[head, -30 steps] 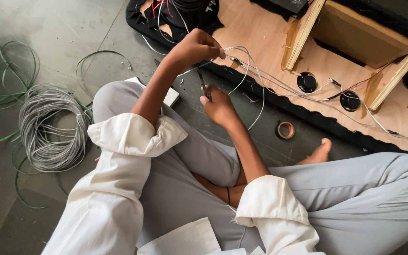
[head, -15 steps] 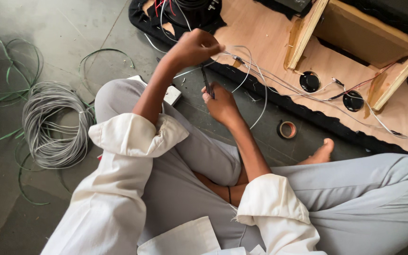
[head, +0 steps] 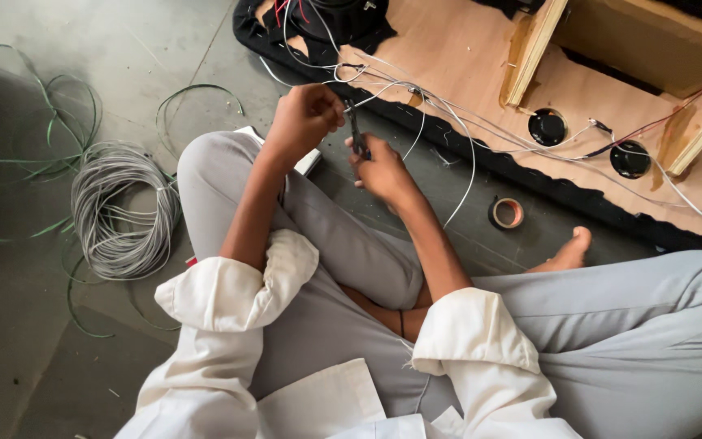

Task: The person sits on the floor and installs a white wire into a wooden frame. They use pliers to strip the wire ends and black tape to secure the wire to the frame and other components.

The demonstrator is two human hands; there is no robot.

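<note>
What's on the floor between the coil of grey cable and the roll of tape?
In the head view, the person's bent knee in grey trousers lies between the grey cable coil and the tape roll.

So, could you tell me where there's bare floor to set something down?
Bare floor lies beyond the grey wire coil, toward the top left, and between the tape roll and the foot. The wooden board is crowded with white wires.
</note>
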